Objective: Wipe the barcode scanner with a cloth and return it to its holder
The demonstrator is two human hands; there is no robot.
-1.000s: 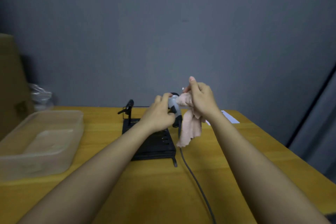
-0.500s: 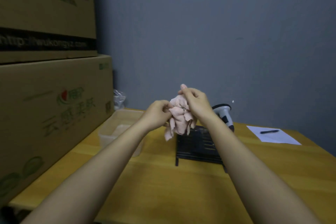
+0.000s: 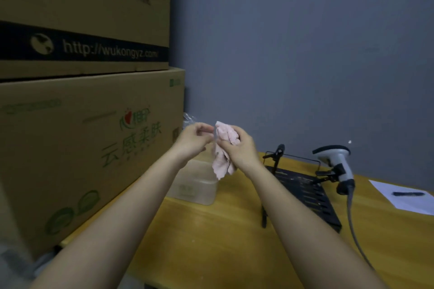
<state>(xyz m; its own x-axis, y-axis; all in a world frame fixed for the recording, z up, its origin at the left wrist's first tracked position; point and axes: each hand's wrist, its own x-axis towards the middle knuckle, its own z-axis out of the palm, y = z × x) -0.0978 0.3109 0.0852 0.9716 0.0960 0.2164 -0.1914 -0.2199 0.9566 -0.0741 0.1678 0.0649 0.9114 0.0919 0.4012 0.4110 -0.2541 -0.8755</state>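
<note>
The grey barcode scanner (image 3: 338,163) sits upright in the clip of its black holder (image 3: 307,191) at the right, its cable hanging toward the table's front. A crumpled pink cloth (image 3: 223,148) is held up to the left of the holder, above a plastic tub. My right hand (image 3: 237,148) grips the cloth. My left hand (image 3: 193,139) is just left of it, fingers curled with the tips at the cloth's edge; whether it pinches the cloth is unclear. Both hands are well away from the scanner.
A translucent plastic tub (image 3: 195,185) stands on the yellow table (image 3: 211,241) below the cloth. Two large stacked cardboard boxes (image 3: 82,124) fill the left. A white paper (image 3: 404,197) with a pen (image 3: 408,194) lies at the far right. A grey wall is behind.
One second ago both hands held the scanner with the cloth against it. The scanner now rests in its holder, and my hands have carried the cloth left over the tub; the view turned left.
</note>
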